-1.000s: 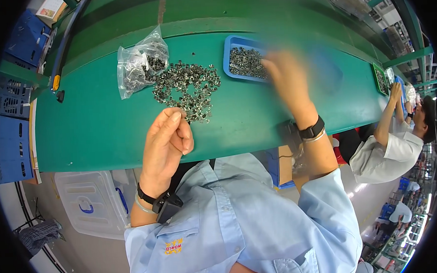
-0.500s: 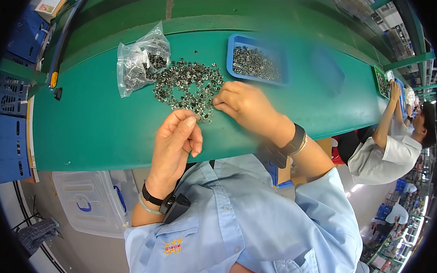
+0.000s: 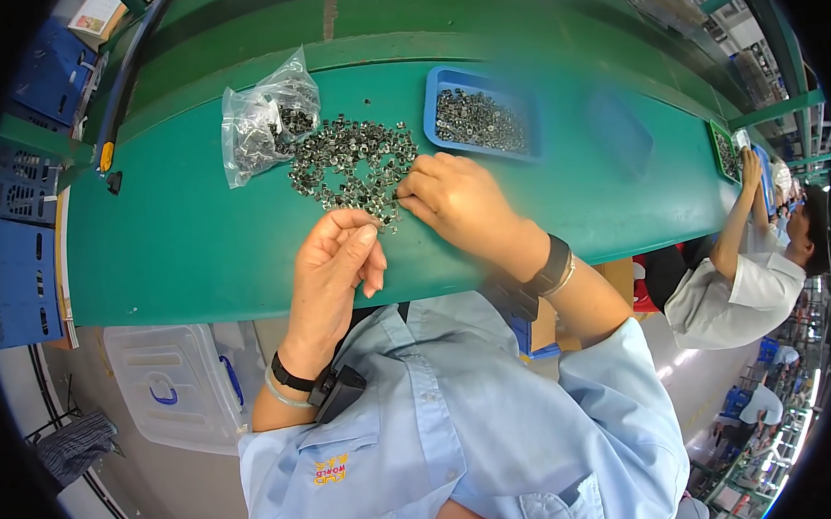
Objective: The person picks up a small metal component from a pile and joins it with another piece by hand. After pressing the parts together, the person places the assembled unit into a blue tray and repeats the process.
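Small metal parts (image 3: 360, 151) lie in a loose, spread pile on the bench, in front of the person and a little left of the middle of the head view. What has changed over the last second is the right hand (image 3: 459, 202): it was over the blue tray (image 3: 430, 106) and is now at the near right edge of the pile, while the left hand (image 3: 337, 258) stays low at the near edge. Both hands are thus at the pile, close together but apart. The left thumb and forefinger are pinched together; whether a part sits between them is too small to tell. The right fingers curl toward the thumb at the parts, and I cannot tell whether they have closed on one.

A clear plastic bag (image 3: 243, 142) of similar parts touches the pile's left side, and the tray holds many more. The bench (image 3: 174, 242) is smooth and green. Beyond it, a co-worker (image 3: 737, 292) sits at right; blue crates (image 3: 18, 277) stand at left, and a lidded clear box (image 3: 175, 381) is below the bench.
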A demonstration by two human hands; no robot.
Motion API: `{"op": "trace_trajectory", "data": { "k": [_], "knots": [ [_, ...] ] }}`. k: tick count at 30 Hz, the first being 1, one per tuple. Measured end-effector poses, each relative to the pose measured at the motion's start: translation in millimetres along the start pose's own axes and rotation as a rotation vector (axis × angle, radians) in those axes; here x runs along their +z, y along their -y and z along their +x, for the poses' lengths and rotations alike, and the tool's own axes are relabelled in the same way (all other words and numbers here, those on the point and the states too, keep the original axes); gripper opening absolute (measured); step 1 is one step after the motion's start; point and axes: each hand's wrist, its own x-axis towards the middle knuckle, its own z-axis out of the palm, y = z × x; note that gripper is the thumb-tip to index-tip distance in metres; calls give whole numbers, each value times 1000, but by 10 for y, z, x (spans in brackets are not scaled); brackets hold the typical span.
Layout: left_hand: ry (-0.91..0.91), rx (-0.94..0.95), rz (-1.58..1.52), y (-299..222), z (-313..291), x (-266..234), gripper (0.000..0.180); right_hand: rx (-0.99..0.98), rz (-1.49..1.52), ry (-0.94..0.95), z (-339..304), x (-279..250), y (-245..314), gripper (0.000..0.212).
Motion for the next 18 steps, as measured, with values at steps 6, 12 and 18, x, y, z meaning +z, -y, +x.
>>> {"op": "trace_trajectory", "data": {
  "k": [6, 12, 18],
  "knots": [
    [-24, 7, 53, -8, -47, 63, 11, 91, 44, -46, -106, -127, -10, 11],
    [-17, 7, 53, -6, -73, 84, 11, -1, 56, -63, -74, -111, -1, 11],
    [-17, -3, 51, 18, -78, 98, 12, 44, 61, -2, -35, -114, -21, 11]
  ]
}}
